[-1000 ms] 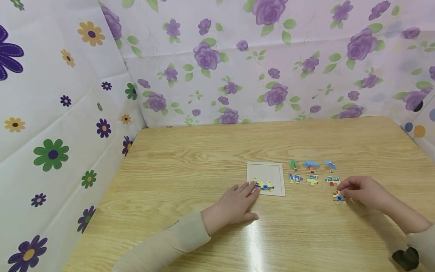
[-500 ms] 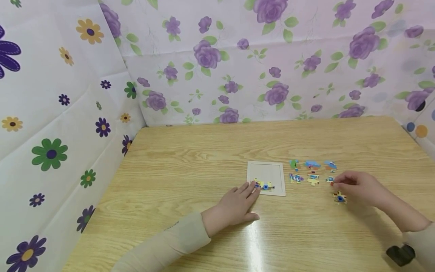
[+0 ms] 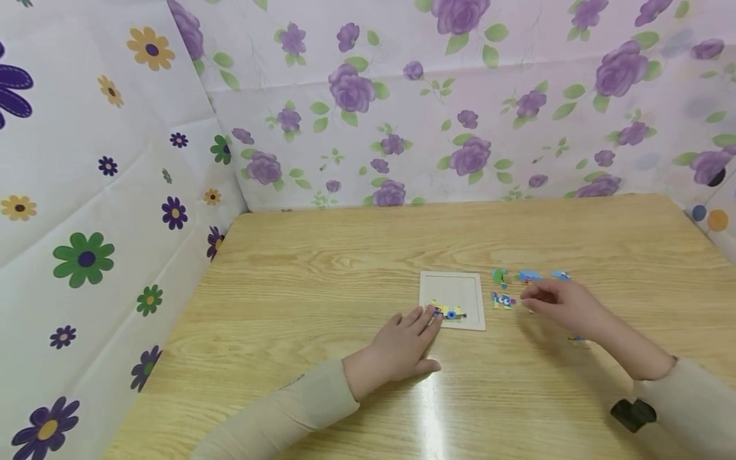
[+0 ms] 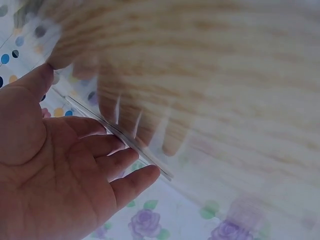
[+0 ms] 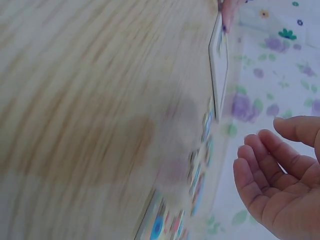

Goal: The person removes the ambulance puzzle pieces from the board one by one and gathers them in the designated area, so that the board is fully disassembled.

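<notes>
My left hand (image 3: 397, 348) lies with extended fingers over the lower left edge of a square white puzzle tray (image 3: 454, 287). Joined yellow and blue jigsaw pieces (image 3: 452, 314) sit along the tray's bottom, partly under those fingertips. My right hand (image 3: 569, 310) hovers above the loose pieces to the right, hiding some of them. In the right wrist view its thumb stands apart from the loosely bent fingers (image 5: 262, 155), and nothing is between them. Nearest its fingertips is a jigsaw piece with cartoon eyes (image 3: 503, 300).
Behind it lie a green jigsaw piece (image 3: 499, 277) and a blue one (image 3: 529, 276), with another blue piece (image 3: 560, 275) farther right. A partly hidden piece (image 3: 578, 340) shows below the right forearm. Flowered cloth (image 3: 356, 140) hangs behind the wooden table (image 3: 310, 275).
My right hand has moved left from the front right piece, past the red and blue one, to above the middle column. My left hand has stayed on the tray.
</notes>
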The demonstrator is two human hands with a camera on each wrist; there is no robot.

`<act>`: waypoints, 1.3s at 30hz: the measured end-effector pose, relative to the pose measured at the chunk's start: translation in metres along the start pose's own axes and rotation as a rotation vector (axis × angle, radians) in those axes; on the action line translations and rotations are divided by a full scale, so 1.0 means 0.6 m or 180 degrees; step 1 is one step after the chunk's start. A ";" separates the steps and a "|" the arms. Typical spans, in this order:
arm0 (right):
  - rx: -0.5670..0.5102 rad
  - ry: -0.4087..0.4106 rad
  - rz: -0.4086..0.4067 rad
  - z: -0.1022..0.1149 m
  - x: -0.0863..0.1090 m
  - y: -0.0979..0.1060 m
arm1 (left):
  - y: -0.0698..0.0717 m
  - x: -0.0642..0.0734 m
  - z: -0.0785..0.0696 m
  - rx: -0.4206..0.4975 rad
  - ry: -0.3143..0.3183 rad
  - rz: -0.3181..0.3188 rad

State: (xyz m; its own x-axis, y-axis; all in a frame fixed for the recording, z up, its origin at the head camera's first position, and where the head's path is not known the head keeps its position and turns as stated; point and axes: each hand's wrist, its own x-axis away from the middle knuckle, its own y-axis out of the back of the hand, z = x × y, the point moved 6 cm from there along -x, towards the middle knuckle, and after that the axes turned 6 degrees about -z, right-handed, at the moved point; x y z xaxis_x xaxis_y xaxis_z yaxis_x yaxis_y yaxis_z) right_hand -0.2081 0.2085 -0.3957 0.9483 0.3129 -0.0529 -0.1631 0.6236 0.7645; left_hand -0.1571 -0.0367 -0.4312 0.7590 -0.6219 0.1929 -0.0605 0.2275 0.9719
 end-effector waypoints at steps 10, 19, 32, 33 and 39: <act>-0.0158 0.0242 0.0009 0.048 -0.029 -0.048 | -0.004 0.000 0.000 -0.0044 -0.0007 0.0062; -0.0241 0.0294 0.0210 0.065 -0.051 -0.095 | -0.013 -0.005 0.004 0.0156 -0.0092 0.0039; -0.0129 0.0571 0.0373 0.084 -0.050 -0.125 | -0.006 0.000 0.007 0.0332 -0.0187 0.0031; -0.0107 0.0592 0.0380 0.085 -0.050 -0.127 | -0.006 0.001 0.008 0.0338 -0.0183 0.0035; -0.0043 0.0742 0.0409 0.093 -0.050 -0.132 | -0.005 0.002 0.011 0.0401 -0.0144 0.0067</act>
State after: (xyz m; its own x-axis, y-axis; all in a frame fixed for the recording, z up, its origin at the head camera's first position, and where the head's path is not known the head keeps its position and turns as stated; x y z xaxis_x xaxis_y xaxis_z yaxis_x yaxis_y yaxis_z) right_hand -0.2083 0.1099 -0.4185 0.8314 0.5459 -0.1037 -0.2833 0.5770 0.7661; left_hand -0.1605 -0.0429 -0.4330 0.7269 -0.6518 0.2164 -0.1591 0.1468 0.9763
